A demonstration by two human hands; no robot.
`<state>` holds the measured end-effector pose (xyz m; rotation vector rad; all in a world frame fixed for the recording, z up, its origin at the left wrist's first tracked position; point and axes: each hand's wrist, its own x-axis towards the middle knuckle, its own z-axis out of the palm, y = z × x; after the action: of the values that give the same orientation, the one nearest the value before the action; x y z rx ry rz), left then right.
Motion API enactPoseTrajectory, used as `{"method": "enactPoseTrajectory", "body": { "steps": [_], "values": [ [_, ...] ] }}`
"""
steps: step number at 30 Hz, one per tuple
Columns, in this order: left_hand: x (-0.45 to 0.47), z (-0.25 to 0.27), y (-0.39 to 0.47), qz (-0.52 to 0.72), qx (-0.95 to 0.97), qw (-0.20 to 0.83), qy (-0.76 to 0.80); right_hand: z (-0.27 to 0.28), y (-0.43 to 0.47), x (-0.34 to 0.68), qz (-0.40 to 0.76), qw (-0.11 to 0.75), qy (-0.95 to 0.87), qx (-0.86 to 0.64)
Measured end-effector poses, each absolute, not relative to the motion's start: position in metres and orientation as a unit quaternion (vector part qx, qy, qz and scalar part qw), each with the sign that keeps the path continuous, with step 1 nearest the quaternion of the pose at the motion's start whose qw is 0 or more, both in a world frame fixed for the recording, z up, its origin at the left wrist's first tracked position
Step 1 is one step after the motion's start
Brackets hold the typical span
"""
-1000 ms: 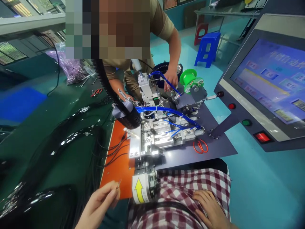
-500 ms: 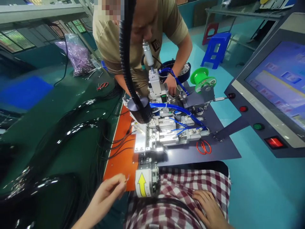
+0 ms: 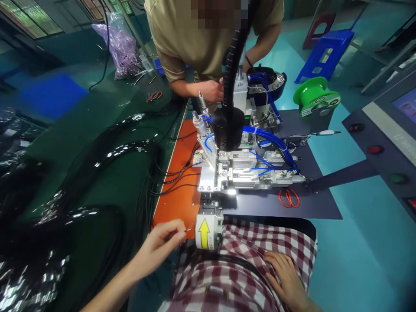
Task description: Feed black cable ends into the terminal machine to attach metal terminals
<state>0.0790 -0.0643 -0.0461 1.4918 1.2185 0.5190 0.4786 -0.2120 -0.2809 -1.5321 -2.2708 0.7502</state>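
Note:
My left hand (image 3: 169,236) is closed in a pinch at the front left of the machine. Small thin wire ends (image 3: 189,227) stick out from its fingertips, over the orange plate (image 3: 173,208). Just right of these tips is a round machine part with a yellow arrow label (image 3: 204,232); a small gap separates them. On the checked cloth over my lap, my right hand (image 3: 285,275) lies flat, fingers apart, holding nothing. The bench machine (image 3: 247,171), with metal slides and blue air hoses, stands in front of me.
Bundles of black cables (image 3: 97,162) cover the green table on the left. Across the machine stands a co-worker (image 3: 191,47). A black flexible hose (image 3: 231,65) hangs over the middle. Red-handled scissors (image 3: 289,198), a green spool (image 3: 316,97) and a control panel (image 3: 390,130) are at right.
The view has swung left, so the control panel shows less. My left hand is slightly nearer the arrow label. The co-worker's hands have come together left of the machine column. My right hand stays put.

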Motion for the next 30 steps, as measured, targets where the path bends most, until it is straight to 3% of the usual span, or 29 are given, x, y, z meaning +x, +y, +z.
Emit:
{"method": "enactPoseTrajectory", "body": {
  "steps": [30],
  "values": [
    [0.0789,-0.0436,-0.0661,0.202,0.667,0.5,0.514,-0.2777,-0.2125,0.4765,0.271,0.143,-0.779,-0.547]
  ]
}}
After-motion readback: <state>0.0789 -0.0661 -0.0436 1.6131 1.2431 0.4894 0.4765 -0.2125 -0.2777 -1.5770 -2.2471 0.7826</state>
